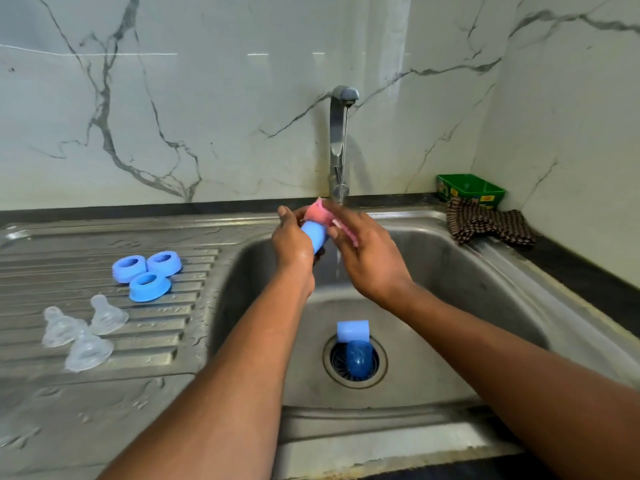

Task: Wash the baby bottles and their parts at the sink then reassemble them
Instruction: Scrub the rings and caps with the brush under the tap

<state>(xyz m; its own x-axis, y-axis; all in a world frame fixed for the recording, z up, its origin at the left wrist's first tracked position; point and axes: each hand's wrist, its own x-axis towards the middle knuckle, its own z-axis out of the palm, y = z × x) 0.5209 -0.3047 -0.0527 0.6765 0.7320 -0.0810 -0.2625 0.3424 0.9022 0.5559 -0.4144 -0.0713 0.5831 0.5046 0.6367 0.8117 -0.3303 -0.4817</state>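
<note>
Blue bottle scrubbed with pink sponge above the steel sink basin.

The left hand [294,242] grips a smooth, cylindrical blue bottle [315,237]; the right hand [363,254] pinches a soft pink sponge [322,213] against its top, beside a thin water stream from the chrome tap [341,140]. A second blue bottle [355,344] lies on the slotted round drain [355,358]. On the ribbed steel drainboard [104,344] sit three matte blue collar rings [147,271], touching, and three translucent conical silicone teats [83,332]. A checked woven cloth [488,223] and green plastic tub [471,190] occupy the dark surface [588,271] corner.
</note>
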